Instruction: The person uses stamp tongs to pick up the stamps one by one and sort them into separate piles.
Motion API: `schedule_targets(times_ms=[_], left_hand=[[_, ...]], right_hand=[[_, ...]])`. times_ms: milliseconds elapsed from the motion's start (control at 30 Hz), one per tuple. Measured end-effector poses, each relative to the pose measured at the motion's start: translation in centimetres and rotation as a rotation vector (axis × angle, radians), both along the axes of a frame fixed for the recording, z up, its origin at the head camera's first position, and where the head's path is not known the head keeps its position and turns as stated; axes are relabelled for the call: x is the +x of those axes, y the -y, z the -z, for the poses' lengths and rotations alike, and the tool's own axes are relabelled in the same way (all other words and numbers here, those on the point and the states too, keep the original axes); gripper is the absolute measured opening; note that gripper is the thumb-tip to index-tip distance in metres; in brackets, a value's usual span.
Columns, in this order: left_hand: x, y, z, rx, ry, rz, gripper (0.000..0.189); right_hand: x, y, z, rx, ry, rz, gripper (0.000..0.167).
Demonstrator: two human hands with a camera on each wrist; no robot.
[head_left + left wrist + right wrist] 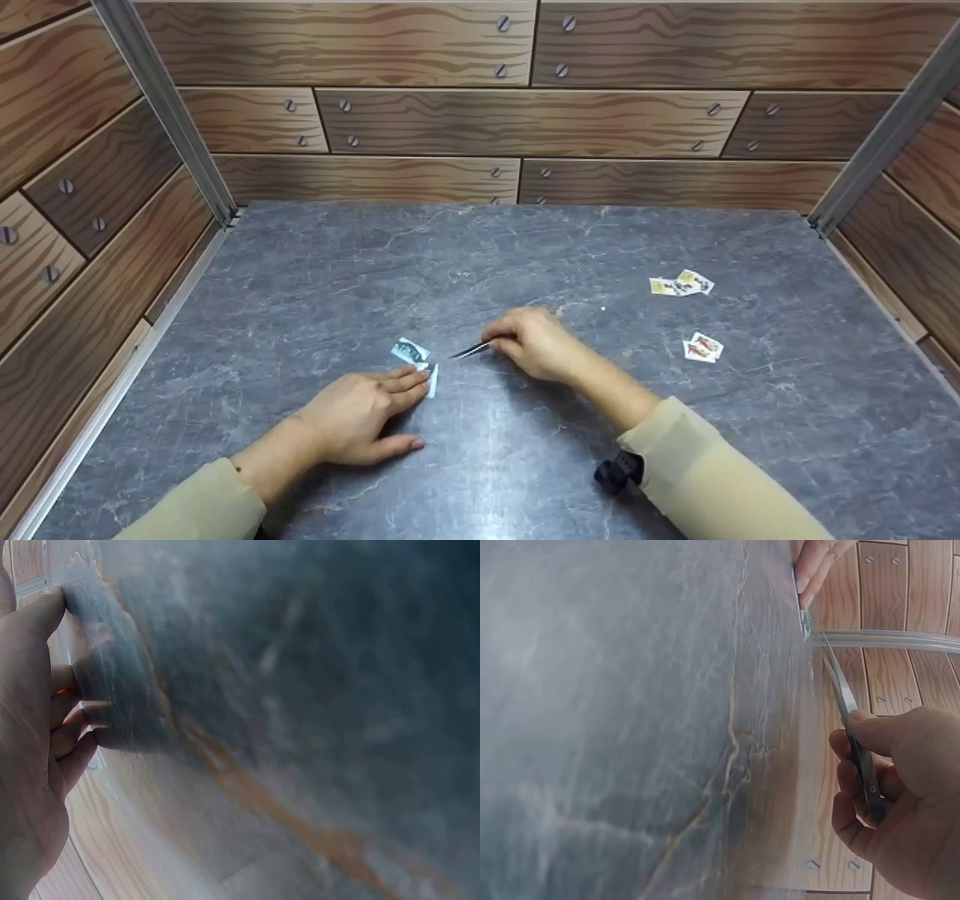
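A small blue-and-white stamp point(409, 350) lies left of the table's middle. Partly over its lower right corner is a second blue piece point(433, 381), where the left hand's fingertips rest. That left hand point(358, 418) lies palm down with its fingers extended and its thumb apart on the tabletop; the left wrist view shows the same hand point(30, 720) from the thumb side. Pinched in the right hand point(538, 345) is a pair of metal tweezers point(470, 350), tips pointing left toward the blue pieces. In the right wrist view, the tweezers' point(844, 694) tips stand slightly apart, nothing between them.
Two overlapping yellow-and-white stamps point(681, 284) lie at the right rear. Nearer, two red-and-white stamps point(703, 347) overlap. A tiny white speck point(603, 308) sits on the grey marbled tabletop point(360, 262). Wood-patterned panels point(420, 120) enclose the back and sides.
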State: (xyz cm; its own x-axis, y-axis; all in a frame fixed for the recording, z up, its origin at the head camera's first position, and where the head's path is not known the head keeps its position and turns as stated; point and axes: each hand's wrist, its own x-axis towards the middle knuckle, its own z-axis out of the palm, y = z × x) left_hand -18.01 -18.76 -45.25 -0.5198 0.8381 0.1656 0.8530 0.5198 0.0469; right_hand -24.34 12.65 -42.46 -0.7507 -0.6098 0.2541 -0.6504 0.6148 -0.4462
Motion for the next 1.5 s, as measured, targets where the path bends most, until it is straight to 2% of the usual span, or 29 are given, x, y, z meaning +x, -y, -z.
schedule_targets(times_ms=[267, 700, 1500], left_hand=[[0.0, 0.0, 0.1, 0.018, -0.030, 0.014, 0.073], [-0.1, 0.0, 0.1, 0.007, -0.022, 0.017, 0.071], [0.0, 0.0, 0.0, 0.015, -0.014, 0.014, 0.073]], right_hand=[[0.0, 0.5, 0.3, 0.009, -0.016, -0.019, 0.012], [0.0, 1.2, 0.7, 0.007, -0.049, -0.055, 0.011], [-0.3, 1.5, 1.0, 0.001, 0.041, -0.021, 0.011]])
